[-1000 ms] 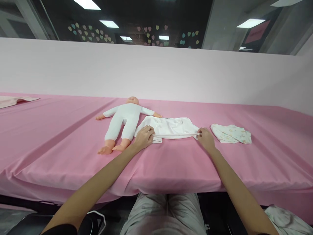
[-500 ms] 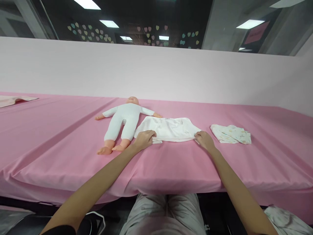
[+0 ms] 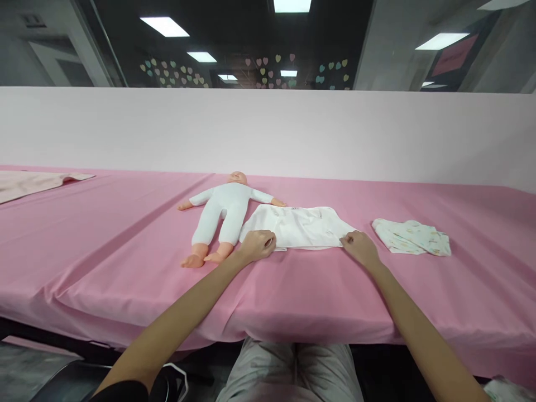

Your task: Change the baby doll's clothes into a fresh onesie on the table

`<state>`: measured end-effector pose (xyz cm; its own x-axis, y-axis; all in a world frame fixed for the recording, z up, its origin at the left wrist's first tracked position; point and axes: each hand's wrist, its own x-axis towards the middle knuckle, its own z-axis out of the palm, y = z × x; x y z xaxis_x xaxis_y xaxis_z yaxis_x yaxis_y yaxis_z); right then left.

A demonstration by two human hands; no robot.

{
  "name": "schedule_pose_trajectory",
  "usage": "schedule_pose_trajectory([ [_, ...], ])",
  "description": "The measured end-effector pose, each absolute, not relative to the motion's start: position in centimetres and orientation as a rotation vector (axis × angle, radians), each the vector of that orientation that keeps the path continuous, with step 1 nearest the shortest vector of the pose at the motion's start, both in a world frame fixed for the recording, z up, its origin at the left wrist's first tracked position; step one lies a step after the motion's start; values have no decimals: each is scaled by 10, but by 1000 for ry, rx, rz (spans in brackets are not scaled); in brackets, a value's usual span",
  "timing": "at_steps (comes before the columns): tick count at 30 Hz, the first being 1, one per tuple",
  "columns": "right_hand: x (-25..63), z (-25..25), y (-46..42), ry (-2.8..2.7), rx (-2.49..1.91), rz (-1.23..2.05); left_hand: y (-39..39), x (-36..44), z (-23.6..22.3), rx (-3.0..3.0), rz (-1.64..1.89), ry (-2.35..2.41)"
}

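A white baby shirt (image 3: 304,226) lies folded and mostly flat on the pink-covered table, its long side facing me. My left hand (image 3: 258,244) is closed at the shirt's near left edge, fingers curled on the cloth. At the near right corner, my right hand (image 3: 360,247) pinches the fabric between thumb and fingers. To the left rests a baby doll (image 3: 226,206) in a white body suit, on its back with arms spread. One of the doll's hands touches or nearly touches the shirt's top edge.
A folded, patterned white cloth (image 3: 412,236) lies to the right. A pale pink cloth (image 3: 37,183) is at the far left of the pink table cover (image 3: 138,234). A white wall (image 3: 268,134) stands behind, and a black chair (image 3: 62,382) is below left.
The view has shifted, so everything sits slightly to the right and lower. The shirt's near left edge looks flatter, with less of the under layer showing. Both hands stay at the near edge.
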<state>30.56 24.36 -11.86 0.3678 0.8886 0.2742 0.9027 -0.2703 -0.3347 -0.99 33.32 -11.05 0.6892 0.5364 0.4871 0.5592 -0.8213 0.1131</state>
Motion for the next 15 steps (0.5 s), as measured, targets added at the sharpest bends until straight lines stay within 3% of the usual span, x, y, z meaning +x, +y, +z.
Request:
schedule_pose_trajectory([
  [11,309,-120,245,-1561,-2214,-28,333,-10,-106,-3000,-853,-1037],
  [13,307,-120,244,-1552,-2233,-40,340,-17,-92,-3125,-1131,-1208],
  [15,304,-120,244,-1553,-2275,-105,353,-34,-75,-3007,-1755,-1469],
])
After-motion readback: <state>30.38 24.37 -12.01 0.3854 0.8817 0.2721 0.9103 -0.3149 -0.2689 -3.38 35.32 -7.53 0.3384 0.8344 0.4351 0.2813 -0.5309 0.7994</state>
